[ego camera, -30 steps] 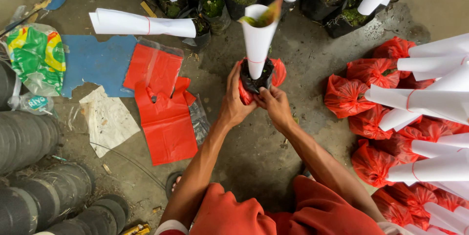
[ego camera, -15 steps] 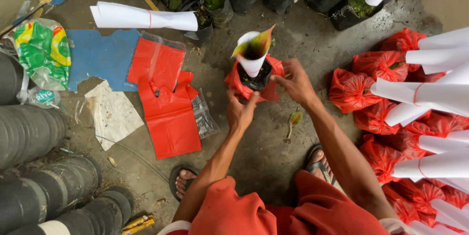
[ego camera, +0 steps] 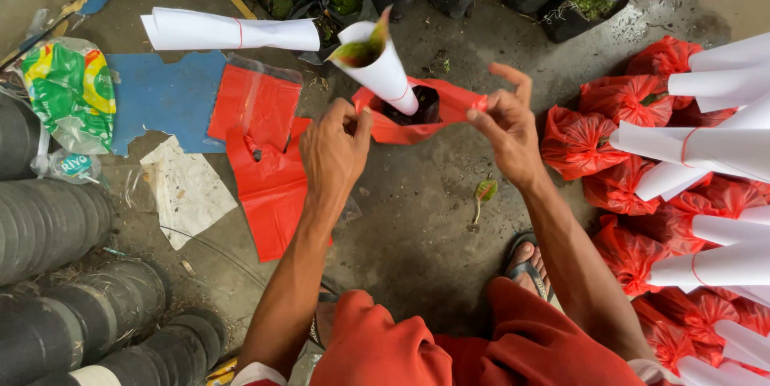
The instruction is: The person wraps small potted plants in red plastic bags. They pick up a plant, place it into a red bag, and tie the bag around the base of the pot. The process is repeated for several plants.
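From the head view I am seeing both hands working at the centre of the frame, slightly above the middle. The left hand (ego camera: 335, 149) is pinching the left edge of a red plastic bag (ego camera: 405, 117), thumb and fingers pressed together on the film. The right hand (ego camera: 507, 127) is pinching the bag's right edge between thumb and forefinger, with the other fingers lifting free above it. The bag is being held stretched between them over the concrete floor (ego camera: 417, 225). Inside it a small black pot (ego camera: 419, 105) is sitting, and a white paper cone (ego camera: 383, 71) is rising from it, tilted toward the upper left, with a green and red leaf (ego camera: 365, 47) showing at its mouth.

At the left of centre loose red bags (ego camera: 265, 161) are lying flat on the floor, beside a blue sheet (ego camera: 164, 97). Along the right edge, wrapped red bags with paper cones (ego camera: 690, 153) are lying in a heap. Stacks of black pots (ego camera: 56, 274) are filling the lower left.
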